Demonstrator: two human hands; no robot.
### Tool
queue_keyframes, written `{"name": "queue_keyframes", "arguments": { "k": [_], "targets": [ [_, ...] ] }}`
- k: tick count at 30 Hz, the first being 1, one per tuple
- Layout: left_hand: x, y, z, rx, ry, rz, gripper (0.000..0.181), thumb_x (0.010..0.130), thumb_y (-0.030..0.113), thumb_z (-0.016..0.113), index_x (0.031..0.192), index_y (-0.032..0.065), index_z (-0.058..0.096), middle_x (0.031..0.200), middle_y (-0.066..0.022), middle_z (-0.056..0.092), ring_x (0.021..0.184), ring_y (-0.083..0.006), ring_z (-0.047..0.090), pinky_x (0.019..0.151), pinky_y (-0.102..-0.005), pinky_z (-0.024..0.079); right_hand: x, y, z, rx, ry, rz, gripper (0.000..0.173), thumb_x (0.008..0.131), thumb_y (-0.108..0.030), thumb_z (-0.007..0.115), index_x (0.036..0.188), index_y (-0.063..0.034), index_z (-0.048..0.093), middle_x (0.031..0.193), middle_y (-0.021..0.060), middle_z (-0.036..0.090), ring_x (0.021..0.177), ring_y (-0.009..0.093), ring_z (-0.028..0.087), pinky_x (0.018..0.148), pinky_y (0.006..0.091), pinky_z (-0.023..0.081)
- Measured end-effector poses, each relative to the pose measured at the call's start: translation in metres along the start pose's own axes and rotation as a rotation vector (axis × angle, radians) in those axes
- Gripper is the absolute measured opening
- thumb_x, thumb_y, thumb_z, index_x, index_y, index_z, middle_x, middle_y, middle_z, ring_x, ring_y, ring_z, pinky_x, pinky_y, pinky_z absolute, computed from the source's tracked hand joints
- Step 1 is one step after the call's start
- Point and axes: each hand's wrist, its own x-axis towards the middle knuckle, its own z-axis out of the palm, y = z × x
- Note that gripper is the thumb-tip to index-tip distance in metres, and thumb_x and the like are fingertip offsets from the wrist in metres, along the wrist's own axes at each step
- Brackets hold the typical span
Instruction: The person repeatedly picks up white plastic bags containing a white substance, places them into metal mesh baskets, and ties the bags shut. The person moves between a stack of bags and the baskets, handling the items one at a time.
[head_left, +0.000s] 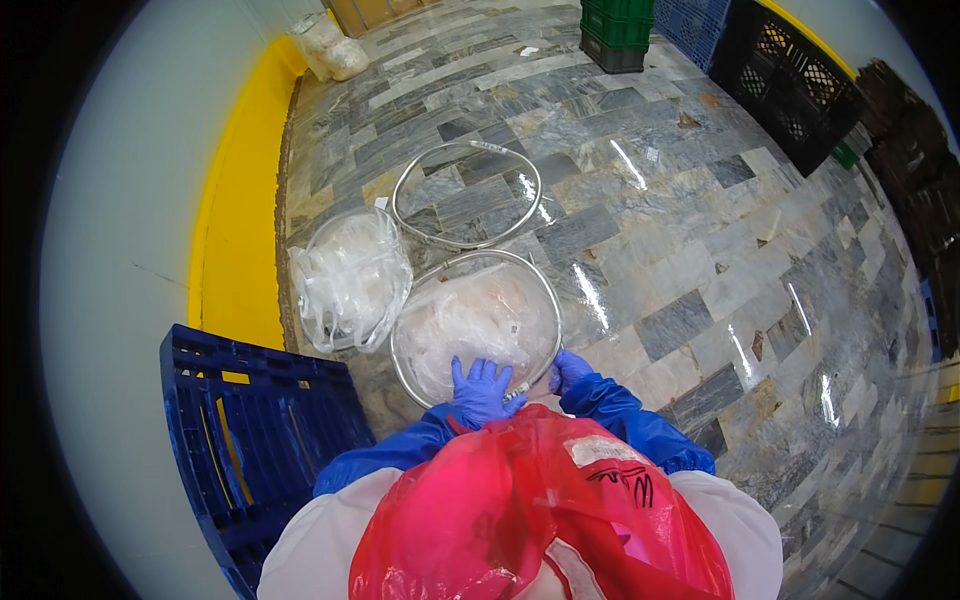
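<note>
My left hand (481, 390), in a blue-violet glove, lies with fingers spread on clear plastic film or bagging (472, 319) inside a large metal hoop (559, 307). At the hoop's lower right rim is my right hand (570, 370), gloved alike; its fingers are bent by the rim, and I cannot tell whether they grip it. Pale contents show through the plastic. Another metal hoop (539, 191) lies farther off on the floor. To the left, a round bundle of clear plastic bags (352, 277) rests close to the nearer hoop.
A blue plastic pallet (262, 420) leans at the lower left, near the yellow wall base (240, 202). Green crates (616, 34) are stacked at the top. A black crate or pallet (784, 82) stands upper right. A filled plastic sack (330, 49) sits by the far wall.
</note>
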Motion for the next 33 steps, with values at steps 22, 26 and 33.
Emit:
{"name": "queue_keyframes", "arguments": {
  "k": [22,26,33],
  "targets": [
    [-0.016,-0.007,-0.003,0.073,0.014,0.111,0.051,0.061,0.036,0.059,0.108,0.0179,0.051,0.098,-0.008,0.052,0.095,-0.0265,0.047,0.087,-0.0669,0.018,0.018,-0.015,-0.004,-1.89,0.336,-0.755,0.014,0.075,-0.017,0.051,0.07,-0.0061,0.059,0.068,0.013,0.058,0.06,0.023,0.056,0.053,0.0346,0.042],
    [-0.012,-0.008,-0.005,0.018,0.031,0.121,0.048,0.064,0.035,0.056,0.107,0.0155,0.051,0.095,-0.0099,0.053,0.096,-0.0276,0.047,0.088,-0.0655,0.018,0.004,-0.026,-0.019,-0.609,0.195,-0.342,0.004,0.072,-0.007,0.056,0.074,-0.0108,0.055,0.054,0.0027,0.047,0.047,0.018,0.045,0.045,0.0327,0.036],
    [-0.015,-0.005,-0.007,-0.029,-0.13,0.034,0.051,0.065,0.038,0.055,0.111,0.0167,0.049,0.104,-0.0096,0.05,0.103,-0.027,0.043,0.09,-0.0632,0.016,-0.039,-0.017,-0.022,0.215,-0.016,0.07,0.009,0.078,-0.018,0.055,0.072,-0.0137,0.05,0.048,-0.0043,0.034,0.039,0.01,0.033,0.037,0.0256,0.029]
  ]
}}
